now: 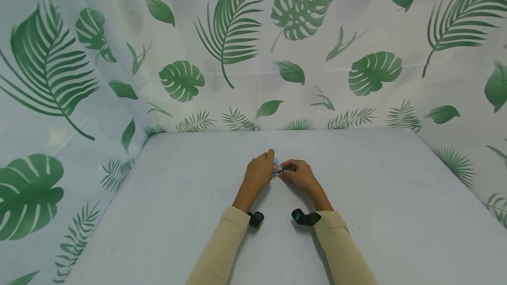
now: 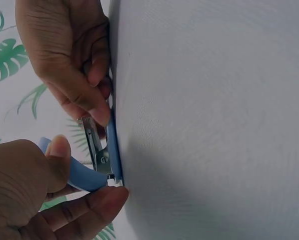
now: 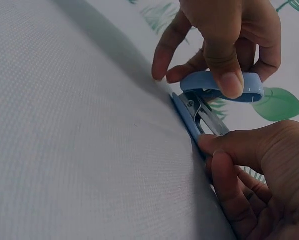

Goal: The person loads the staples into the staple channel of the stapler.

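A small blue stapler (image 1: 277,171) sits on the pale tabletop between the two hands, its top swung wide open. My left hand (image 1: 259,171) holds the blue top cover (image 3: 204,81), with the thumb pressed on it in the right wrist view. The right hand (image 1: 299,174) pinches the far end of the stapler, at the blue base (image 2: 113,145) and the metal staple channel (image 2: 92,142). In the left wrist view a thin spring (image 2: 85,162) shows between cover and channel. The right fingers hide the tip of the base; whether staples lie inside, I cannot tell.
A light grey-white cloth covers the table (image 1: 178,214). Behind and beside it hangs a white curtain (image 1: 245,87) printed with green leaves. Black wrist cameras (image 1: 306,218) are strapped near both sleeve cuffs.
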The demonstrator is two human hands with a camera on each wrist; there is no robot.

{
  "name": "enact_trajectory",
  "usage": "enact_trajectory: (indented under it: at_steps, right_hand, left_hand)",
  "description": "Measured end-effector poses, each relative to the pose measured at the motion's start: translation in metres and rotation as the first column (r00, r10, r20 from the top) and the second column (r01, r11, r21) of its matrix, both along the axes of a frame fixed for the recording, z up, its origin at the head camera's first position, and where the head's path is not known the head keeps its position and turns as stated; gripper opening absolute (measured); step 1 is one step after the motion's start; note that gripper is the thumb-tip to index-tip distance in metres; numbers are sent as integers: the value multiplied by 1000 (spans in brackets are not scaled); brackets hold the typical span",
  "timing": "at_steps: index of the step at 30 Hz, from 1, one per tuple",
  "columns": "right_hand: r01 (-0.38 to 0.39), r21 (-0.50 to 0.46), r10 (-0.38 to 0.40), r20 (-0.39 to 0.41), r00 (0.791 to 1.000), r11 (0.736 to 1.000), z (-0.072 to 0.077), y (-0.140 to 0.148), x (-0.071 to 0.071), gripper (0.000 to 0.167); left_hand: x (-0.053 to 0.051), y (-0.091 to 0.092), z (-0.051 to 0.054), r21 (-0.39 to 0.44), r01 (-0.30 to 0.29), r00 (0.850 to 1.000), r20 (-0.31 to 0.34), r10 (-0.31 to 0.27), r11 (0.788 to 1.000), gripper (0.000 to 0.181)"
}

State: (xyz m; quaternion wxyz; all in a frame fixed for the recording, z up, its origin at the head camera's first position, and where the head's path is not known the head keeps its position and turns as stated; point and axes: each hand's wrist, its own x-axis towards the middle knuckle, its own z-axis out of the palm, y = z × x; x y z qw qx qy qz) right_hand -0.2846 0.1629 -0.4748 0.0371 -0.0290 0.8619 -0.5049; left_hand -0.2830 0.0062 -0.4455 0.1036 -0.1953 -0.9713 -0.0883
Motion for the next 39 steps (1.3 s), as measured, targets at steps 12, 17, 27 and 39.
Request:
enact_trajectory:
  at_steps: [12, 17, 27, 39]
  right_hand:
    - [-7, 20, 7, -16, 1000, 1000, -1, 1, 1, 22]
    - [-42, 27, 43, -45, 998, 999, -3, 2, 3, 22]
    - [-29, 12, 30, -94, 995, 1000, -1, 2, 3, 20]
    - [-19, 31, 21, -77, 997, 999, -2, 2, 5, 24]
  left_hand:
    - [2, 4, 2, -41, -3, 1000, -11, 3, 999, 35]
    - [4, 5, 1, -68, 15, 1000, -21, -16, 998, 40]
    - [0, 3, -1, 5, 17, 998, -62, -17, 1000, 30]
    - [2, 3, 0, 38, 12, 1000, 0, -12, 999, 26]
